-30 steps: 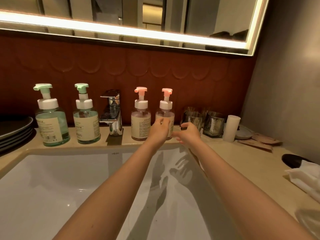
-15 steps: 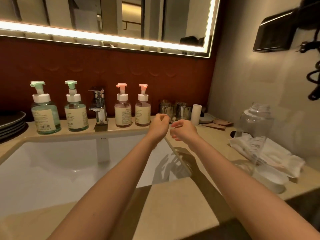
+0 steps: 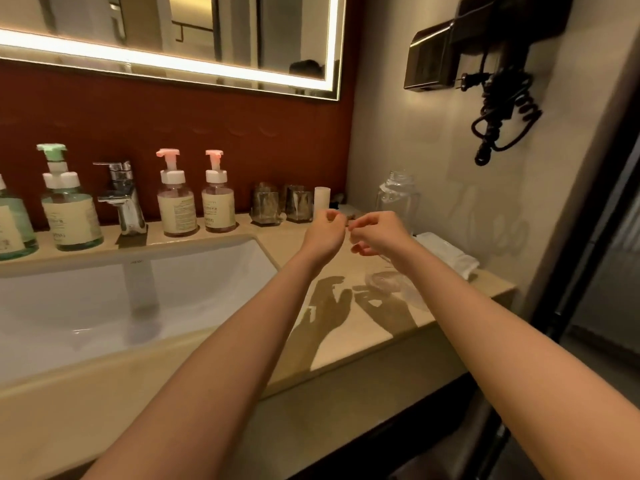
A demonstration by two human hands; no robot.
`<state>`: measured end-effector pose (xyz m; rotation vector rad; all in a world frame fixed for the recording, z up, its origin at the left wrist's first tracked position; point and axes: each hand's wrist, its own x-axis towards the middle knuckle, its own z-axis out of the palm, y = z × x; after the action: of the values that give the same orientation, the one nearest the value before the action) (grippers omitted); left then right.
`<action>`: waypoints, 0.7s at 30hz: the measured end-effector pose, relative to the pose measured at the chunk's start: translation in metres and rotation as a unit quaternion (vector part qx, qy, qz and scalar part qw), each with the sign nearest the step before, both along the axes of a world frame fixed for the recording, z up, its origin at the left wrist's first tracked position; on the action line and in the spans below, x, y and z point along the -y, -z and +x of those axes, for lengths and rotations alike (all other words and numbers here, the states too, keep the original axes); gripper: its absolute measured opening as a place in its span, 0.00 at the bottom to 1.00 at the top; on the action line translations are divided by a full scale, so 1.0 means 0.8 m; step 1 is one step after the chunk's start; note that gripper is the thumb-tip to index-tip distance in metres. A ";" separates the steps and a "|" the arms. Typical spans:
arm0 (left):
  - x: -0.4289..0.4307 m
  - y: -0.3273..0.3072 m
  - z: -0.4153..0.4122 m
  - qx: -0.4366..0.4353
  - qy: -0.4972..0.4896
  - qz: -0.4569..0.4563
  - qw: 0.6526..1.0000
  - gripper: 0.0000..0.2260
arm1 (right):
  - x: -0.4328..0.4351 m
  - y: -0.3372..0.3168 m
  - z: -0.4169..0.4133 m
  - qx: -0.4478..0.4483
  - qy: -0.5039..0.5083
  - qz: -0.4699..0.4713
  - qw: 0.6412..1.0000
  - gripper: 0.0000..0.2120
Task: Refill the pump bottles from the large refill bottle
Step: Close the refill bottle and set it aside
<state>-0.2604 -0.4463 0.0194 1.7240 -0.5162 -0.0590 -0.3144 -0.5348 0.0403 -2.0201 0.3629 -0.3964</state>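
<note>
Pink and green liquid in pump bottles (image 3: 176,211)

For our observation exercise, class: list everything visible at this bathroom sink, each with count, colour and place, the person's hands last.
green pump bottles: two, green, left of tap
pink pump bottles: two, pink, right of tap
tap: one, chrome, behind sink
sink: one, white, in counter
glass tumblers: two, clear, right of pink pump bottles
cup: one, white, beside tumblers
large clear bottle: one, clear, by right wall
towel: one, white, on counter
hair dryer: one, black, on right wall
left hand: one, bare, over counter
right hand: one, bare, beside left hand
</note>
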 end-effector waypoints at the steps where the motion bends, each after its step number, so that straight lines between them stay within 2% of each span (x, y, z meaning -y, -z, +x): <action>1: 0.007 0.000 -0.005 0.003 0.005 -0.003 1.000 0.09 | 0.009 -0.001 -0.008 0.000 0.003 0.003 1.000 0.06; 5: 0.033 -0.001 -0.023 0.012 0.011 -0.036 0.999 0.08 | 0.042 -0.001 -0.036 0.003 0.012 0.034 0.999 0.05; 6: 0.037 -0.001 -0.024 0.012 0.012 -0.041 0.999 0.10 | 0.048 0.001 -0.039 0.003 0.018 0.038 0.999 0.06; 9: 0.053 0.003 -0.021 0.007 0.010 -0.033 0.999 0.32 | 0.069 0.011 -0.046 0.004 0.053 0.004 0.999 0.08; 11: 0.066 0.007 -0.020 0.023 0.002 -0.017 1.000 0.39 | 0.082 0.020 -0.051 -0.020 0.079 -0.094 0.992 0.04; 12: 0.069 0.008 -0.018 0.032 -0.003 -0.006 0.999 0.42 | 0.085 0.025 -0.051 -0.060 0.086 -0.176 0.979 0.10; 14: 0.083 0.010 -0.016 0.041 0.001 0.010 0.999 0.47 | 0.095 0.035 -0.055 -0.179 0.088 -0.304 0.931 0.30; 16: 0.095 0.013 -0.015 0.040 0.006 0.020 0.999 0.50 | 0.100 0.041 -0.058 -0.275 0.075 -0.338 0.897 0.39; 18: 0.102 0.017 -0.013 0.035 0.006 0.037 0.999 0.52 | 0.104 0.048 -0.057 -0.302 0.062 -0.312 0.898 0.36; 21: 0.109 0.018 -0.011 0.040 -0.017 0.074 0.996 0.52 | 0.109 0.053 -0.057 -0.269 0.065 -0.302 0.912 0.30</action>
<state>-0.2694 -0.5337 0.0046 1.8862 -0.5519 -0.0044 -0.3596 -0.6221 -0.0021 -2.7184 0.7927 -0.0092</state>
